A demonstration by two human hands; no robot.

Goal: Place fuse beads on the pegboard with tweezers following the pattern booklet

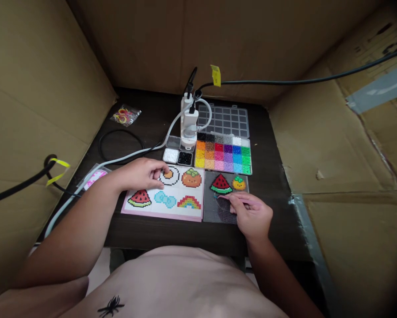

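My left hand [143, 173] rests over the upper left of a printed pattern sheet [165, 213], its thumb and index finger apart beside the egg picture [170, 176]. Nothing shows between those fingers. Pink tweezers [251, 201] are gripped in my right hand [255, 216]. Their tip is over a clear pegboard [220, 212], close to a few small blue beads [215, 196]. On the pegboard are a bead watermelon slice [221, 183] and a small orange bead fruit [238, 183]. Part of the board's right side is hidden by my right hand.
Behind the board stands a compartment box of coloured beads [223, 154], its lid [223, 120] open. Small white beads [171, 156] and black beads [185, 158] sit beside it. A power strip [189, 119], cables [119, 157], a bag of bands [125, 115] and cardboard walls [185, 48] surround the space.
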